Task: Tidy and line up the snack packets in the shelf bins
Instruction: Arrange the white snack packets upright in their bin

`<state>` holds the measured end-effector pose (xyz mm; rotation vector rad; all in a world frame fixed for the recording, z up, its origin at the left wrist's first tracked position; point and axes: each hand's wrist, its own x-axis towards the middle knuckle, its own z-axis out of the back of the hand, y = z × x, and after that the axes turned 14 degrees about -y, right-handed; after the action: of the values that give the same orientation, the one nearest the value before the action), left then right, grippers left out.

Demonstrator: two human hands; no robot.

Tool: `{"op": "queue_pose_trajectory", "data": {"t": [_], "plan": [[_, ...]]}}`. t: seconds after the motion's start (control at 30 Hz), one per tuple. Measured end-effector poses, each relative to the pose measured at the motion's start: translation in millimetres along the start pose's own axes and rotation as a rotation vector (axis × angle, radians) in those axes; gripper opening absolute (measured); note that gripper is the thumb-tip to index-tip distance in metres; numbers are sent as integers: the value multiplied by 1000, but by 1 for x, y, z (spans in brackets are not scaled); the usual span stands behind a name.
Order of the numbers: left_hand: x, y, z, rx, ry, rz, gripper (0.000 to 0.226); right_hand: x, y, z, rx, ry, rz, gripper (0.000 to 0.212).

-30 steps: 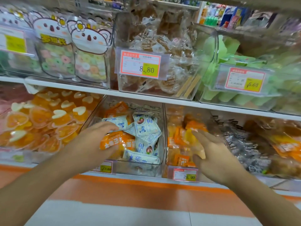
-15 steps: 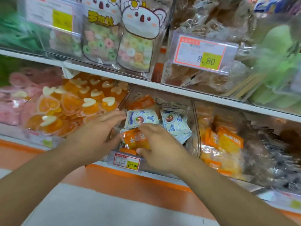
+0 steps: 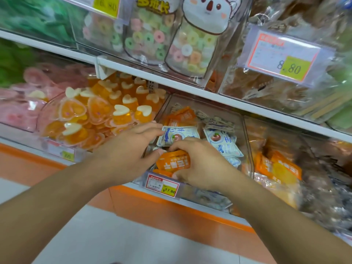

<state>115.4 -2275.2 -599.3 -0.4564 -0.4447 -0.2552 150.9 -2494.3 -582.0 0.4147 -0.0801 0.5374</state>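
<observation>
A clear plastic bin (image 3: 245,130) on the lower shelf holds orange and pale blue snack packets. My right hand (image 3: 200,162) grips an orange packet (image 3: 173,162) at the bin's front, fingers curled over its top edge and thumb under it. My left hand (image 3: 127,149) reaches into the bin's left side with fingers stretched out, fingertips touching a pale blue packet (image 3: 177,135); its thumb lies against the orange packet. More orange packets (image 3: 181,116) lie at the back and another blue packet (image 3: 221,141) sits on the right.
A price tag reading 17.80 (image 3: 162,185) hangs on the bin's front. To the left stands a bin of orange heart-shaped jelly cups (image 3: 99,115), to the right a bin of orange-yellow packets (image 3: 278,168). The shelf above (image 3: 190,88) carries bags of ring candies and an 8.80 tag (image 3: 283,56).
The view has closed in on the middle bin. My right hand came from the right bin onto the orange packet and now grips it; my left hand stays at the bin's left side.
</observation>
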Motion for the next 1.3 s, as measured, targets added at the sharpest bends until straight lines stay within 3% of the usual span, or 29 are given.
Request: {"op": "queue_pose_trajectory", "data": {"t": [0.1,0.3,0.47,0.57,0.67,0.77,0.87,1.07,1.17,1.3], "plan": [[0,-2,0,6,-4,-14,54,2,1,1,18,11,-14,46],[-1,-3,0,0,-16,-17,49,-2,4,-6,-79,3,11,52],[0,-5,0,-18,-22,-5,42,-11,-2,-9,-97,-147,66,25],[1,-15,7,-96,-73,26,41,-17,-4,6,150,-336,-76,14],[1,-37,17,-427,-58,195,48,-24,2,32,624,-419,-285,21],[2,-61,16,-548,-28,256,39,-38,6,51,752,-516,-275,28],[4,-85,12,-609,-67,271,17,-60,0,59,787,-482,-279,36],[5,-142,-7,-813,84,272,24,-110,-32,86,666,-432,-293,36],[7,-154,-27,-718,130,212,31,-131,-59,102,552,-464,-379,35],[12,-134,-37,-469,-21,186,30,-144,-127,116,314,-579,-638,25]]}}
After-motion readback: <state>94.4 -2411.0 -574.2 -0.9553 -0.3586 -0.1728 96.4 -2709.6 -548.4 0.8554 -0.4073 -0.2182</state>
